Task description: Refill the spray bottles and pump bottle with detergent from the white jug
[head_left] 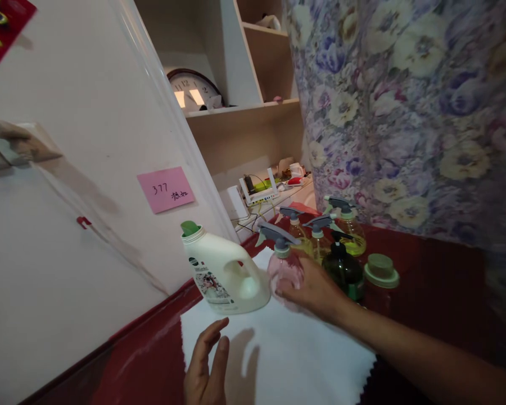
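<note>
My right hand (310, 292) is wrapped around the body of a pink spray bottle (283, 269) with a grey trigger head, standing on a white cloth (287, 360). My left hand (206, 365) hovers open just above the cloth's near left part, fingers stretched out, holding nothing. A white detergent jug (223, 273) with a green cap and a side handle stands on the cloth just left of the pink bottle, a little beyond my left hand.
Behind the pink bottle stand three yellow spray bottles (320, 239), a dark green pump bottle (343, 269) and a jar with a green lid (380, 275) on a red surface (438, 281). A white door (67, 225) with a pink note (166, 188) is left; floral fabric (409, 107) hangs right.
</note>
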{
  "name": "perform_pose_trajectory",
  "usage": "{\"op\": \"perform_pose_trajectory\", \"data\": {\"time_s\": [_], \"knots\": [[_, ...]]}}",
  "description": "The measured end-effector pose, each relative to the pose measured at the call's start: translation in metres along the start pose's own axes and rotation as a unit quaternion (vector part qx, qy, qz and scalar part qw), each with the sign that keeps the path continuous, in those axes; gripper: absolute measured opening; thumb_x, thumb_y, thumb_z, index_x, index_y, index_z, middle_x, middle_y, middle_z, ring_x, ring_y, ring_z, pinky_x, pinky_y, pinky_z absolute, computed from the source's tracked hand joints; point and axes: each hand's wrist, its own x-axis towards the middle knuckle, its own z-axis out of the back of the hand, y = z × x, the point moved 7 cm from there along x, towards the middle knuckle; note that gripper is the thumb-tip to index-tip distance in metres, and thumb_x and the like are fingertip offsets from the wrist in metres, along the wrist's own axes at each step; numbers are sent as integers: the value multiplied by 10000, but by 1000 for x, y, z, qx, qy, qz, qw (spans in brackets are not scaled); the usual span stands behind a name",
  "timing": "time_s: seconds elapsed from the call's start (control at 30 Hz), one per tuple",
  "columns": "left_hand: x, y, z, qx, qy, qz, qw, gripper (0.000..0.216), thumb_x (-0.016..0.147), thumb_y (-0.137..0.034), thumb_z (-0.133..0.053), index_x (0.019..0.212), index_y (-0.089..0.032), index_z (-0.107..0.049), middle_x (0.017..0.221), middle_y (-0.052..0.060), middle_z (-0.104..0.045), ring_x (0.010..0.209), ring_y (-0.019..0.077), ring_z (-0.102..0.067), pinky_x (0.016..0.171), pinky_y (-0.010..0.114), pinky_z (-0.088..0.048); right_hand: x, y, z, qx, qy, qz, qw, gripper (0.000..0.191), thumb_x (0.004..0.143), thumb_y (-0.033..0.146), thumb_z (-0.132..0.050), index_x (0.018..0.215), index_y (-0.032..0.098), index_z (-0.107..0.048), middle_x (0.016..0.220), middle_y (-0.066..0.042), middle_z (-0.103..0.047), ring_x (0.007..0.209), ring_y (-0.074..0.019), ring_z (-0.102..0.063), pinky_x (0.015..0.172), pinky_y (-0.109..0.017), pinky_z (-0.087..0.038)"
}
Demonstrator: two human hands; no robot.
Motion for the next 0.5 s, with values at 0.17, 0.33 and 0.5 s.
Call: {"op": "perform_pose_trajectory", "data": {"time_s": [0.17,0.33,0.5], "knots": [[2,-1,-3,22,17,-44,999,552,689,-701,-752,966,-227,-799,1076,95,-765,1083,312,-676,962,380,-541,35,-34,3,-66,-63,-2,996,724,632,241,-803,1290,171,-507,1270,-118,-589,1204,-293,-553,1056,-466,-446],[3,3,-7,56,52,-83,994,487,765,-663,-715,957,-224,-802,1048,90,-773,1019,268,-704,884,309,-568,46,-58,-18,-115,-84,-14,990,448,920,378,-702,1294,173,-566,1293,-104,-578,1176,-274,-570,1008,-504,-491],[-1,0,-12,37,34,-104,993,473,770,-679,-708,882,-228,-794,984,81,-769,979,255,-706,831,282,-572,52,-80,-28,-122,-113,-24,986,411,975,398,-649,1315,179,-573,1327,-104,-572,1172,-266,-584,995,-500,-513]]}}
